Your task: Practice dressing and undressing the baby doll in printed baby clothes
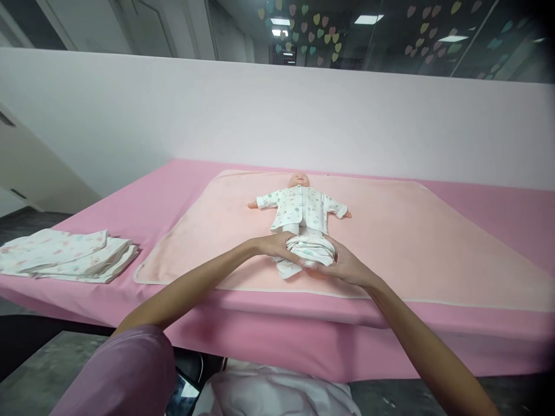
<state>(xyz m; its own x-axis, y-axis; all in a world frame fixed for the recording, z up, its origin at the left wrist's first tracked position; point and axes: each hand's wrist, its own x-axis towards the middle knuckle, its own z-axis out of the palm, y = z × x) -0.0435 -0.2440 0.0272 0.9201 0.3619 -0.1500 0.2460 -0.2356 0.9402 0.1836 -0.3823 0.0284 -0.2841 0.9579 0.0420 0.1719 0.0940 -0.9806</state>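
A baby doll (299, 180) lies on its back, arms spread, in a white patterned jacket (301, 207). At its legs, a bunched white patterned cloth garment (311, 248), which looks like baby trousers, sits between my hands. My left hand (280, 247) grips its left side, fingers curled round the cloth. From the right, my right hand (344, 264) grips the other side, thumb toward the doll. A white cloth end (287, 268) hangs below my left fingers. The doll's feet are hidden by the cloth and my hands.
A peach blanket (390, 242) lies under the doll on a pink-covered table (165, 190). Folded patterned cloths (65, 254) are stacked at the table's left end. Behind stands a white low wall (277, 115) with glass above it.
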